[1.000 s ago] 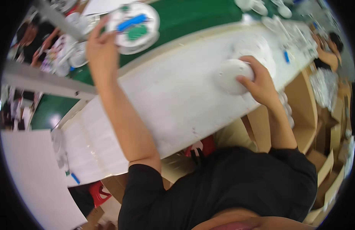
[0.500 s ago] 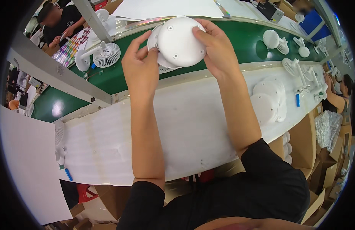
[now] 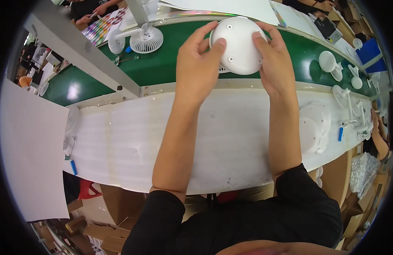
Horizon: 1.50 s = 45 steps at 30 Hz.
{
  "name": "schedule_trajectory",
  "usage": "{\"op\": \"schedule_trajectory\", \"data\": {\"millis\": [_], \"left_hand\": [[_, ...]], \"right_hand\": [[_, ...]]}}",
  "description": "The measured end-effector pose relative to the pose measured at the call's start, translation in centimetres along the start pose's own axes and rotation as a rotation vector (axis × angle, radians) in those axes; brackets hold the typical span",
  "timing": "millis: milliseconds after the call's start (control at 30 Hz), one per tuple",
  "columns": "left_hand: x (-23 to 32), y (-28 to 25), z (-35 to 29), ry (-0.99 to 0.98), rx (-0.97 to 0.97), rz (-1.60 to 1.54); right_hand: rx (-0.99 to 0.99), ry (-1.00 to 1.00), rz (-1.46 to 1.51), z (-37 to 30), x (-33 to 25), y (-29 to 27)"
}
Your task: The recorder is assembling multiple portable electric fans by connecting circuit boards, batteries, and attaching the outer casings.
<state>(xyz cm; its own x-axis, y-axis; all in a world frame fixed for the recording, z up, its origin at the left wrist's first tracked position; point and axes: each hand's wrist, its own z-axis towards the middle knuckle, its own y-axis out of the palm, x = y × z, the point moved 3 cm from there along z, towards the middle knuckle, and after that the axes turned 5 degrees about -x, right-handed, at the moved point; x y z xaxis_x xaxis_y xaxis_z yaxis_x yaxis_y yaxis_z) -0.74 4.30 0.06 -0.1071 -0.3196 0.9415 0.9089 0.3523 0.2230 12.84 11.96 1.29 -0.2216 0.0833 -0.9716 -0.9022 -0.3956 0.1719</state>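
Observation:
Over the green belt at the far side, both hands hold up a white round base cover [image 3: 240,46] with small screw holes in its face. My left hand [image 3: 198,63] grips its left rim, thumb pressed on the face. Around the right rim curls my right hand [image 3: 279,63], with its thumb also on the face. The cover sits over another white round part, mostly hidden behind it. A slotted white fan grille [image 3: 223,69] peeks out below the cover's left edge.
A pile of white round covers [image 3: 312,127] lies right of my right forearm. White desk fans [image 3: 146,40] stand on the green belt [image 3: 171,63] and at the table's right end. A grey metal post [image 3: 86,51] rises at left. Other people work across the belt and at right.
The cover has gone from sitting offset beside the round part to lying over it. My left thumb has moved onto the cover's face. The whole view has swung, shifting the scene rightward.

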Motion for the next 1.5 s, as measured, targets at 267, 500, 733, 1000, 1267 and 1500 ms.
{"op": "schedule_trajectory", "data": {"millis": [267,500,733,1000,1267,1500], "left_hand": [[5.2,1.5,-2.8,0.349,-0.065,-0.14],[7.1,2.4,-4.6,0.605,-0.038,-0.098],[7.3,2.2,-4.9,0.553,-0.093,0.038],[7.2,2.2,-5.1,0.618,-0.012,-0.02],[7.2,0.9,-5.1,0.699,-0.042,0.272],[7.8,0.8,-4.8,0.861,-0.221,0.412]], "right_hand": [[-0.089,-0.734,-0.225,-2.8,-4.1,0.8],[-0.176,-1.149,-0.214,-5.3,-6.6,1.5],[-0.153,-1.159,-0.354,-6.2,-7.3,0.8],[-0.14,-0.962,-0.069,-6.1,-6.9,1.4],[-0.327,-0.776,-0.273,-6.4,-8.2,0.0],[-0.36,-1.113,-0.412,-6.8,-9.0,-0.3]]}}
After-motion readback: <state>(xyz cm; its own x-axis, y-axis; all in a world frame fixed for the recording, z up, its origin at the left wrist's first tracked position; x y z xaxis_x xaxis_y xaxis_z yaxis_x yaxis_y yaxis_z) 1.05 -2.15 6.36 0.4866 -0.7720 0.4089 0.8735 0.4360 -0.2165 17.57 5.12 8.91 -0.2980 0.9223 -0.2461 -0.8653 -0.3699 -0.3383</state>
